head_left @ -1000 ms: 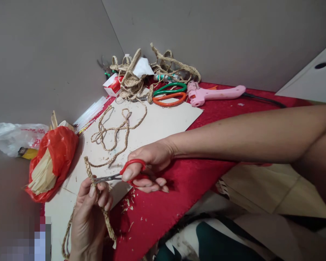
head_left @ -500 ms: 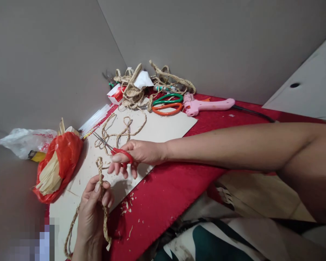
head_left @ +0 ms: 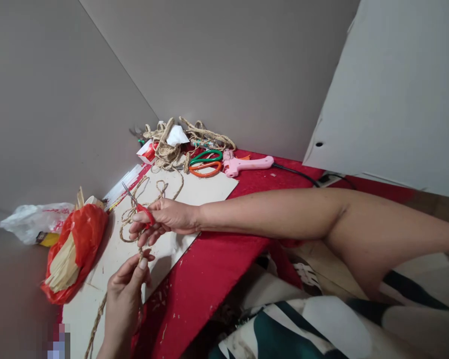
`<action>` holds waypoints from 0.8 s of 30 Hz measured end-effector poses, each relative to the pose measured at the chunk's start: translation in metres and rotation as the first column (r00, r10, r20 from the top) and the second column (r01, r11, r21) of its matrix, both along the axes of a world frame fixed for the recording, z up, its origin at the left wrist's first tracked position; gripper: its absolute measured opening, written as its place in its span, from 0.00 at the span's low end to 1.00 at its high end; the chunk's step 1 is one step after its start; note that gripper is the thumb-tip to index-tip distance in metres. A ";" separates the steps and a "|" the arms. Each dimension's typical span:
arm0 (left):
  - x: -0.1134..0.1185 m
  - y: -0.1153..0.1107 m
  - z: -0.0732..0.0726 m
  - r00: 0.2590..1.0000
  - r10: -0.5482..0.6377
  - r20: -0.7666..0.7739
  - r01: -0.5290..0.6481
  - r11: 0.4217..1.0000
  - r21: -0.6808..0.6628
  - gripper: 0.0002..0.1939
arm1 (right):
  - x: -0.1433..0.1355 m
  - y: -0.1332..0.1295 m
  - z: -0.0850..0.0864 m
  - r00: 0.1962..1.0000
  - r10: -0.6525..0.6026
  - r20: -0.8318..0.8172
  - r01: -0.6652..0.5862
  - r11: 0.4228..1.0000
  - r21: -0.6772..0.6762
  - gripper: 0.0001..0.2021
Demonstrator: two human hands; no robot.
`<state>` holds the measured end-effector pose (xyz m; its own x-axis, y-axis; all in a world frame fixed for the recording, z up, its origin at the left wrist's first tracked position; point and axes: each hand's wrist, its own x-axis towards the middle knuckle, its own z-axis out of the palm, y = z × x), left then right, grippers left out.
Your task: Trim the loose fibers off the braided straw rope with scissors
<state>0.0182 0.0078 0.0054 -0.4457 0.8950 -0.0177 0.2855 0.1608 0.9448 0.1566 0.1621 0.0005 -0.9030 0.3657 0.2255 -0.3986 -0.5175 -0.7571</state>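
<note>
The left hand pinches a braid between thumb and fingers at the near edge of a pale board. Just beyond it, the right hand grips red-handled scissors, blades pointing far and left; whether its lower fingers touch the braid, I cannot tell. Thin cord loops across the board behind. On the left, a red bag holds straw strips. At the far side lie a tangled heap, shears and, farther right, a pink glue gun.
</note>
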 end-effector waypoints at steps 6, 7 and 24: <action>0.007 -0.002 0.016 0.978 -0.054 -0.201 0.044 0.998 -0.050 0.08 | 0.001 0.000 0.002 0.998 -0.062 0.015 0.062 0.998 -0.034 0.21; 0.007 -0.002 0.017 0.977 -0.060 -0.204 0.051 0.997 -0.051 0.08 | 0.001 0.000 0.002 0.997 -0.069 0.017 0.069 0.997 -0.036 0.21; 0.004 -0.002 -0.009 0.933 0.066 -0.353 -0.009 0.987 0.161 0.16 | -0.001 -0.007 -0.001 0.982 -0.145 0.121 0.151 0.987 -0.049 0.21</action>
<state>0.0222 0.0062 -0.0038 -0.4304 0.8563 0.2855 0.6044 0.0385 0.7957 0.1558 0.1554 -0.0004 -0.8568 0.5066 0.0959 -0.3845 -0.5039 -0.7735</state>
